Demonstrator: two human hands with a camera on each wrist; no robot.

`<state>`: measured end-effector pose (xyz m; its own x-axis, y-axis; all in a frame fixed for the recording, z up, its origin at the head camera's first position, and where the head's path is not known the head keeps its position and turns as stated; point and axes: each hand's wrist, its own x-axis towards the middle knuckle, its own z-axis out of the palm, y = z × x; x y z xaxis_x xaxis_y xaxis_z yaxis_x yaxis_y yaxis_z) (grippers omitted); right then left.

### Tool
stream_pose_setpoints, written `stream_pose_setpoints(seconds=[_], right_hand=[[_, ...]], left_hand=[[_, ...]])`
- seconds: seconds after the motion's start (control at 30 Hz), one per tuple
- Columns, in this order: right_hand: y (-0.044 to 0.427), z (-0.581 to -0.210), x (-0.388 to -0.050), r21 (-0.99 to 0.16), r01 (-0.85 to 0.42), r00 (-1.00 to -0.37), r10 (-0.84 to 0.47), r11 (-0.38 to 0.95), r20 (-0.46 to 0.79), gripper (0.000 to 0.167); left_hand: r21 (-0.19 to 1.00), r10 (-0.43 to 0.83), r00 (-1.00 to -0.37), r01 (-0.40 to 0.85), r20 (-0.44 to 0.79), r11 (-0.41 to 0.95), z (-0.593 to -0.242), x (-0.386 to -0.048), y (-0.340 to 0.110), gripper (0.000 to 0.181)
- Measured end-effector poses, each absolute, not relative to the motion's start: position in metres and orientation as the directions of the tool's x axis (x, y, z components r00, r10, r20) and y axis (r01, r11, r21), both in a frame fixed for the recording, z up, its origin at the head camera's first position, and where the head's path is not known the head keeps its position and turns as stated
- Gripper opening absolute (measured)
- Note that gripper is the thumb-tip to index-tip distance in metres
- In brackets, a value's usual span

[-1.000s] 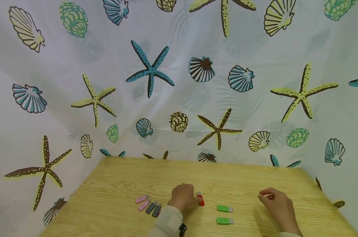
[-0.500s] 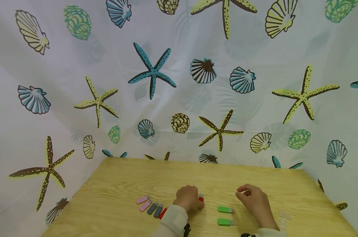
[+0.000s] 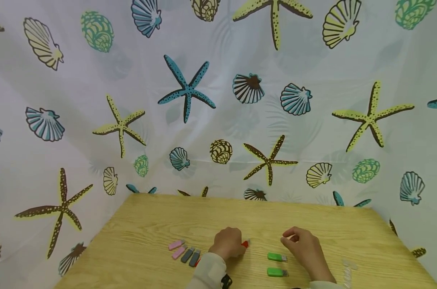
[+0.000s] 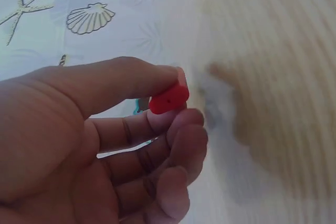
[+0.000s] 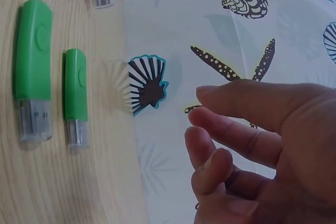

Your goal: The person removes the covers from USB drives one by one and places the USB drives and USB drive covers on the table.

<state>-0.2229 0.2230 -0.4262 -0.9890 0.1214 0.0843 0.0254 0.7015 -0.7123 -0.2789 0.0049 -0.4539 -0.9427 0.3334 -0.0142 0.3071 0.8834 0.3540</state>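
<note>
at the far left hangs a thin white cloth [image 3: 218,52], printed with starfish and scallop shells, which runs behind and along both sides of the table [image 3: 149,216], a smooth wood-grain surface. on it, leftmost, lie two slim pink usb sticks [image 3: 176,244], slanted, with two dark grey usb sticks [image 3: 188,255] just beside them. next comes a half-hidden red usb stick [image 3: 198,262] (the cream sleeve [image 3: 208,269] blocks most of it). the person's left hand [image 3: 226,243], with a black band [image 3: 226,281] at its wrist, pinches a bright red usb stick [image 4: 170,99] between thumb and fingers; it has a rounded glossy end with a small hole, and its metal plug points away. whether it touches the wood cannot be told. further right, two green usb sticks [image 3: 277,257] lie roughly parallel, plastic bodies rounded, silver plugs toward the right hand [image 3: 305,245]. that hand's fingers bend loosely, thumb near the fingertips, holding nothing.
</note>
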Motion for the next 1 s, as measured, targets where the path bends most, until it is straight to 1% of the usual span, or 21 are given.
stream_pose_setpoints(seconds=[0.13,0.27,0.37,0.5,0.63,0.77,1.0], right_hand=[[0.221,-0.425,-0.222,-0.711,0.011,-0.99,0.107,0.703,0.09,0.016],[0.22,-0.423,-0.222,-0.714,-0.005,-0.99,0.098,0.7,0.103,0.016],[0.218,-0.421,-0.221,-0.726,-0.017,-0.99,0.092,0.688,0.111,0.014],[0.213,-0.417,-0.219,-0.756,-0.05,-0.994,0.039,0.653,0.099,0.014],[0.209,-0.41,-0.216,-0.789,-0.123,-0.992,-0.097,0.602,0.08,0.018],[0.206,-0.401,-0.211,-0.816,-0.195,-0.971,-0.223,0.544,0.083,0.023],[0.202,-0.39,-0.202,-0.841,-0.219,-0.946,-0.318,0.494,0.06,0.027]], left_hand=[[0.452,0.386,-0.922,0.361,0.039,0.816,-0.448,-0.276,-0.002,0.043],[0.557,0.437,-0.898,0.389,0.05,0.734,-0.441,-0.272,-0.01,0.025],[0.649,0.476,-0.879,0.377,0.026,0.661,-0.436,-0.269,-0.015,0.017],[0.74,0.505,-0.863,0.342,0.003,0.579,-0.431,-0.265,-0.022,0.015],[0.781,0.537,-0.844,0.337,0.002,0.527,-0.421,-0.261,-0.027,0.014],[0.798,0.579,-0.815,0.359,0.014,0.485,-0.41,-0.257,-0.031,0.014],[0.834,0.644,-0.764,0.379,0.038,0.401,-0.393,-0.246,-0.04,0.011]])
